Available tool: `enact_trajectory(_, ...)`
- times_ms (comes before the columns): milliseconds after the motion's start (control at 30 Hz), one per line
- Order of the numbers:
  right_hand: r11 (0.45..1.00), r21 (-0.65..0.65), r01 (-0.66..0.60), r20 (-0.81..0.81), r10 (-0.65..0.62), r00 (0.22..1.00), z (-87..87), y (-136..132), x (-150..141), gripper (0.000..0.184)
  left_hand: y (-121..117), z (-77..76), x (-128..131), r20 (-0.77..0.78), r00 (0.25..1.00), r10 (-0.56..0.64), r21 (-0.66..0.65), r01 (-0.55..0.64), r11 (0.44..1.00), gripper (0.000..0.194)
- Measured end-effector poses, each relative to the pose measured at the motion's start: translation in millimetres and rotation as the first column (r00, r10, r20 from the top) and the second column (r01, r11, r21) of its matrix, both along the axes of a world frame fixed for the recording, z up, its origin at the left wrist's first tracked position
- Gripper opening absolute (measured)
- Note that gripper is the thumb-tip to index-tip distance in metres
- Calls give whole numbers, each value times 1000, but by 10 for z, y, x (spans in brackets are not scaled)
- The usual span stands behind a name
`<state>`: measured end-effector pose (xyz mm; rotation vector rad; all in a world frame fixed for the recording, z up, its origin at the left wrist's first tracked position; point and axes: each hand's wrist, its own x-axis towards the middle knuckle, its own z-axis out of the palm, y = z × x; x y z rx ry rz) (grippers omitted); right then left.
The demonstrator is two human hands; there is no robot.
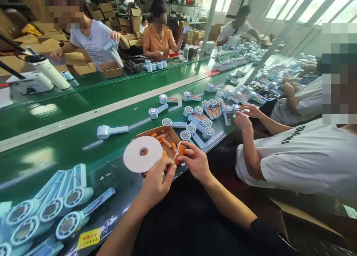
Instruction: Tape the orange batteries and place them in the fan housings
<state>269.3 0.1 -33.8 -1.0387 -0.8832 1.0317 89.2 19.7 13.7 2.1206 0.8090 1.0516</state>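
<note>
My right hand is closed around an orange cylindrical battery, held over the near edge of the bench. A thin strip of white tape lies along the battery and runs down to my left hand, whose thumb and fingers are pinched together at its lower end. Just left of the battery is a big white roll of tape, seen by its flat side. Behind the roll, a cardboard box contains several more orange batteries.
Light-blue handheld fan bodies lie in rows at the near left, others beyond the box. A green conveyor belt crosses ahead. A co-worker in a white shirt sits close on my right; others work across the belt.
</note>
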Motion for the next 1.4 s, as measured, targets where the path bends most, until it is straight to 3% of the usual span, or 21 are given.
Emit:
enact_trajectory(267,996,-18,85,-71,-86,994,81,28,-72,58,-126,-199,-39,102,994,31,-153,-16,988,10)
enact_trajectory(367,996,-13,83,-106,-84,991,76,30,-94,59,-146,-232,-42,116,987,115,41,-120,992,14)
enact_trajectory(467,999,-13,49,-110,-50,993,73,31,-105,59,-110,-239,-34,122,978,167,349,-200,915,20)
enact_trajectory(533,1000,-11,29,-116,-30,993,73,27,-117,60,-82,-236,-18,121,979,163,470,-202,860,22)
enact_trajectory(733,999,-40,36,-217,-44,975,44,10,-188,61,-151,-258,46,103,978,179,560,-206,803,23)
enact_trajectory(833,997,-66,40,-266,-56,962,8,50,-139,62,-106,-220,-15,47,998,49,620,-67,782,22)
enact_trajectory(900,997,-61,53,-291,-68,954,-6,127,-45,61,119,-128,-66,29,999,-14,600,-6,800,18)
enact_trajectory(933,996,-53,66,-304,-79,949,-7,181,13,59,312,-64,-70,-7,1000,15,560,-9,828,16)
enact_trajectory(1000,994,-34,102,-335,-108,936,1,312,126,56,844,77,13,-240,952,188,428,-70,901,23)
enact_trajectory(1033,992,-27,121,-352,-123,928,6,384,172,55,1161,137,107,-438,857,271,347,-116,931,28)
enact_trajectory(1067,990,-21,137,-367,-135,920,12,456,210,54,1491,177,235,-653,700,290,271,-142,952,33)
enact_trajectory(1100,989,-15,149,-377,-144,915,15,525,238,53,1816,192,388,-717,638,282,244,-149,958,35)
enact_trajectory(1167,986,0,166,-377,-153,913,15,651,278,53,2394,146,731,-786,559,263,221,-143,965,38)
enact_trajectory(1233,984,12,176,-350,-161,923,15,754,328,54,2815,32,1040,-831,505,233,207,-108,972,40)
enact_trajectory(1333,988,9,154,-268,-146,952,40,872,466,56,3158,-137,1243,-887,431,165,171,-25,985,39)
enact_trajectory(1400,994,-8,111,-203,-110,973,82,948,583,59,3266,-202,1133,-908,401,123,150,35,988,32)
